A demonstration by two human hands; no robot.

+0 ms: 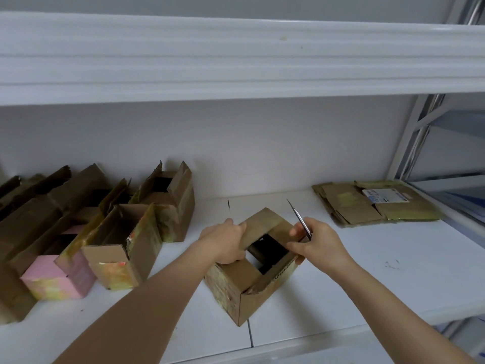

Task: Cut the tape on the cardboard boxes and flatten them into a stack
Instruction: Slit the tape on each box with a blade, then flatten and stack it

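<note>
Stood cornerwise near the front edge of a white laminate shelf board: a small brown cardboard box with yellowed tape on its sides, top flaps partly folded in around a dark square opening. Gripped at its left flap by the left hand, fingers curled over the cardboard edge. Held in the right hand, a thin silver-bladed cutter, pinched between thumb and fingers with its point aimed up and away toward the back wall, that hand also resting against the box's right rim.

Judged risky from here: a slip of the blade toward the left hand, given how close both hands sat across one small opening; a skid of the box on the smooth board, since only a flap was held rather than the body; a torn flap instead of a clean tape cut, the old tape looking brittle and patchy.

Ranged along the left of the board: a row of opened brown cardboard boxes, flaps standing up, and one pink box, all not yet flattened. Laid at the far right: a low stack of flattened brown cardboard with a white label on top. Overhead, a second white shelf; behind, a plain white wall; at the right, a white metal upright frame.
</note>
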